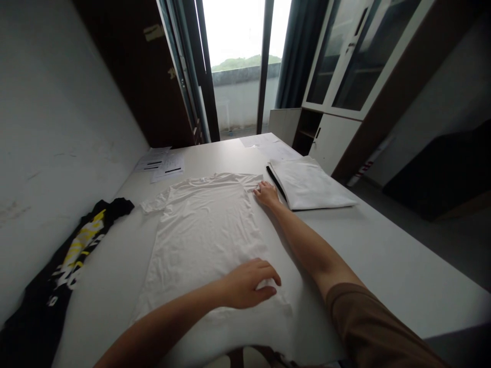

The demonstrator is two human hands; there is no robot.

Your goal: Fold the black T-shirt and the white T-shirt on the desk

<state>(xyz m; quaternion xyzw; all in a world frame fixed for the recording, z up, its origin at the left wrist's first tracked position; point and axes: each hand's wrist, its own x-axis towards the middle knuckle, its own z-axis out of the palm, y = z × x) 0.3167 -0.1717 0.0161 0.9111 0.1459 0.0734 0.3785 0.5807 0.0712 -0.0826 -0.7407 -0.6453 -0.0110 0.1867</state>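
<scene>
A white T-shirt (203, 230) lies spread on the white table, its neck end away from me and its body lightly creased. My right hand (267, 194) is at the cuff of the shirt's right-side sleeve, its fingers bent and closed on the fabric edge. Over the lower right part of the shirt is my left hand (251, 283), fingers curved and thumb apart, with nothing in it. Whether the left hand touches the cloth is unclear. The opposite sleeve lies out to the left.
A folded white cloth stack with a dark layer beneath (310, 184) lies right of the shirt. A black garment with yellow and white print (72, 260) is along the left edge. Papers (163, 164) lie at the back left, near the wall; more sheets (272, 147) lie toward the window.
</scene>
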